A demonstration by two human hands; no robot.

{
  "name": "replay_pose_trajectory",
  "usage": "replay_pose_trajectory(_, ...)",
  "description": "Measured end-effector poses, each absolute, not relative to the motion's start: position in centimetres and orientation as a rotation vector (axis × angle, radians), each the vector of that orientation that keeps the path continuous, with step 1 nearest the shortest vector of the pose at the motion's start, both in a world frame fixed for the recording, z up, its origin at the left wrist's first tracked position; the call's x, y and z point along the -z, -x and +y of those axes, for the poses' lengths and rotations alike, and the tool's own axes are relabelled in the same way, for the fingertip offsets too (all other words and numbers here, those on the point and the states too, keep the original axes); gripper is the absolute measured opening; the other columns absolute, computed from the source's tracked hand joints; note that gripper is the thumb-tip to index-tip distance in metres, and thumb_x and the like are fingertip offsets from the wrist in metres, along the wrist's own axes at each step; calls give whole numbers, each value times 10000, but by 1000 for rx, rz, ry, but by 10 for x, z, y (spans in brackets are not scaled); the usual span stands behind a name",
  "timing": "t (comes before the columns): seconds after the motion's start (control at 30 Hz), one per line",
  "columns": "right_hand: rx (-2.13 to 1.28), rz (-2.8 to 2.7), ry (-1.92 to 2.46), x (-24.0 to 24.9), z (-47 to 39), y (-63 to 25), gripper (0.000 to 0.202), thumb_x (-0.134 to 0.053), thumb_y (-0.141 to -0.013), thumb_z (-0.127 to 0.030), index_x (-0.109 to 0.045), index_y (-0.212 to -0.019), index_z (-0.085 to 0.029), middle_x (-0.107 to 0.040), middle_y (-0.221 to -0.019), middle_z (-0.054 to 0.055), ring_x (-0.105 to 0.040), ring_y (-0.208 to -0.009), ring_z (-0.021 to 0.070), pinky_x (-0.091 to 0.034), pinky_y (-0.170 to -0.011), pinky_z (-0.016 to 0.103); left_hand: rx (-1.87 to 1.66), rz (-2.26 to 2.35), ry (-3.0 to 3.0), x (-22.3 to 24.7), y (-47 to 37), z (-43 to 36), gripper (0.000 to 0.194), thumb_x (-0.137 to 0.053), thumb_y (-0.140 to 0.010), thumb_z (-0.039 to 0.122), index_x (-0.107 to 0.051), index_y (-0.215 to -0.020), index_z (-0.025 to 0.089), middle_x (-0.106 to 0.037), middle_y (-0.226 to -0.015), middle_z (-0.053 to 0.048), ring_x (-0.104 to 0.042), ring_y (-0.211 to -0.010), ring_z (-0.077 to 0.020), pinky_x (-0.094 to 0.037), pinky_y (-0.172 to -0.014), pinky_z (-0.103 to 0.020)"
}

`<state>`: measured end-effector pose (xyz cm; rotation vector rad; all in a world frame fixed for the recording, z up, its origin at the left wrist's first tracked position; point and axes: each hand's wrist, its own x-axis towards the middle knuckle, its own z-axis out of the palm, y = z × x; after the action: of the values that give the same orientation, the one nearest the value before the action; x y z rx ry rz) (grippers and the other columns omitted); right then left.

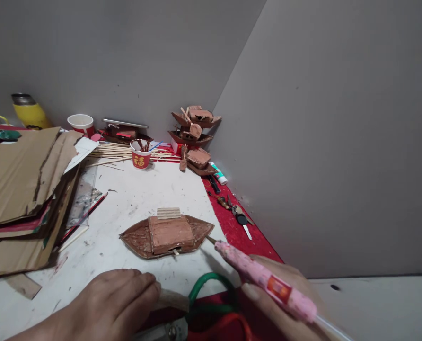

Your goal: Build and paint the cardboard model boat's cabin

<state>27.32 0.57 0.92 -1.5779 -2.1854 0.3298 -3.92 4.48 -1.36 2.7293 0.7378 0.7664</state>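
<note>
My right hand [285, 284] is closed around a pink hot glue gun [264, 274], with a clear glue stick at its back end. Its thin tip points left, close to the right end of a small brown model boat [171, 234] on the white board. A ribbed cardboard piece [168, 213] lies at the far edge of the boat's roof. In front of the boat, my left hand [115, 303] has its fingers curled over a narrow cardboard strip [174, 299]. Just beneath lie scissors [211, 278] with green and red handles.
Stacked cardboard sheets [15, 175] cover the left side. Behind are wooden sticks [115, 150], a red paper cup [141, 156], a white-rimmed cup [81, 124] and a yellow bottle [30, 113]. More model boats [195, 135] stand near the wall; keys [241, 218] lie at right.
</note>
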Motion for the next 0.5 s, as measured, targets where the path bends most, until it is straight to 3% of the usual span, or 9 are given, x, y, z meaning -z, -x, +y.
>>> replay_pose_trajectory(0.07, -237, -2153, 1699, -6, 5, -285, 393, -398, -927, -452, -612, -1195, -260, -671, -758, 67, -658, -677, 247, -509, -574, 326, -748, 734, -2788, 16, 45, 43, 388, -299, -955, 226, -491, -1292, 220, -694, -1054, -72, -634, -906, -192, -521, -825, -271)
replay_pose_trajectory(0.23, -23, -2112, 2101, 3, 18, -306, 322, -514, -880, -519, -586, -820, -211, -648, -720, 46, -639, -597, 210, -479, -524, 303, -798, 715, -3008, 21, 52, 47, 481, -290, -927, 121, -400, -1395, 116, -677, -1121, -111, -572, -1081, -213, -461, -946, -301)
replay_pose_trajectory(0.37, 35, -2213, 2094, 8, 22, -322, 272, -576, -846, -430, -610, -958, -184, -683, -897, 99, -690, -777, 269, -538, -606, 349, -815, 659, -3254, 19, 40, 54, 449, -297, -909, 63, -463, -1326, 43, -665, -1128, -148, -583, -1032, -237, -474, -886, -338)
replay_pose_trajectory(0.5, 90, -2252, 1922, -9, 8, -323, 376, -590, -856, -444, -576, -1144, -203, -654, -1109, 134, -669, -940, 293, -564, -728, 404, -853, 689, -3402, 12, 22, 61, 403, -326, -880, 43, -536, -1222, 4, -673, -1041, -180, -611, -920, -257, -499, -793, -381)
